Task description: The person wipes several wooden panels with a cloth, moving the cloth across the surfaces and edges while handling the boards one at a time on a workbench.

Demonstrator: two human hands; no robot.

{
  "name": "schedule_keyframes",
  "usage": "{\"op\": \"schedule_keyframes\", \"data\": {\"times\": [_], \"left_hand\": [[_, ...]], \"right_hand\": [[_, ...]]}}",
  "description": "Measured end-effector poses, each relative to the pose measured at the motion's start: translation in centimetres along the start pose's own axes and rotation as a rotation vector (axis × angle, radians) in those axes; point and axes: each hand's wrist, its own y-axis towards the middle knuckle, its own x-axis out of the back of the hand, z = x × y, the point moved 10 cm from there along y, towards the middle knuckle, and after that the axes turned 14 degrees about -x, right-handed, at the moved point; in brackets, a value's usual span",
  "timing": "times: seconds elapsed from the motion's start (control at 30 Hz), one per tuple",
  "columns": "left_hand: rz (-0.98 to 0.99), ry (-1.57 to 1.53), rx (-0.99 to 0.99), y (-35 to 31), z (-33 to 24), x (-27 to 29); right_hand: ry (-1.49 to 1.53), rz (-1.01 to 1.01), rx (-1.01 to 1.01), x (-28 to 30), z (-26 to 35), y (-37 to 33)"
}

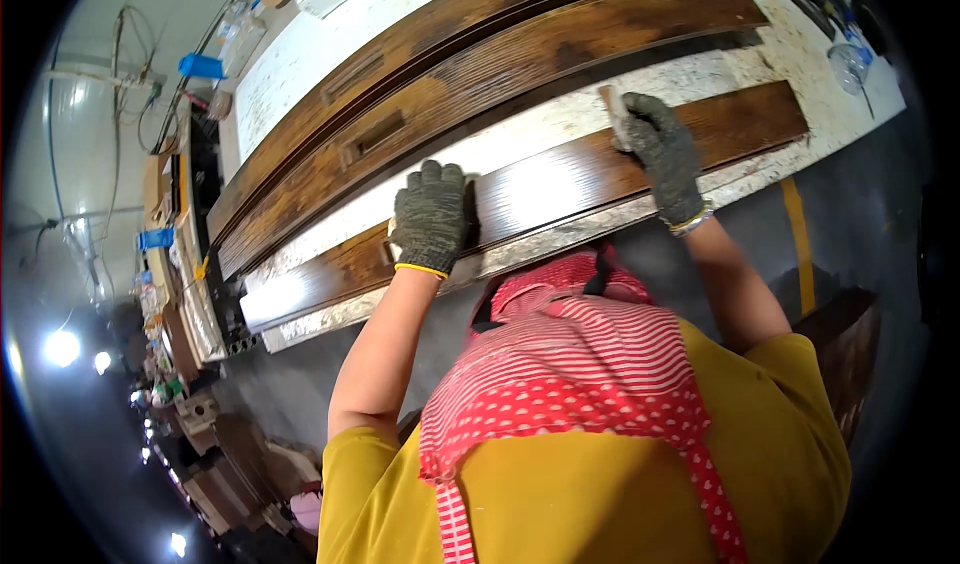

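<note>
My left hand, in a dark grey knit glove with a yellow cuff, lies flat across a dark brown wood-grain board. Its fingers are stretched out, and a recess in the board shows partly beside the palm. Over the right part of the same board, my right hand wears a matching glove. Its fingers are closed around a small pale tool with a tan, wood-like end; the glove covers much of it, so its exact kind cannot be made out. Light glares off the board between my hands.
Two more brown boards with rectangular recesses lie beyond, on a white, stained worktable. A clear plastic cup and tools stand at the far right. Bottles and a blue clamp-like piece are at the upper left.
</note>
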Motion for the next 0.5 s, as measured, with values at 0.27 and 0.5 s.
{"op": "schedule_keyframes", "data": {"times": [0.27,0.5], "left_hand": [[-0.221,-0.21,-0.34,5.6,-9.4,3.4],[-0.165,-0.133,-0.398,7.5,-12.2,3.4]], "right_hand": [[0.285,0.011,-0.066,4.9,2.1,1.5],[-0.032,-0.196,0.095,11.7,5.0,2.1]]}}
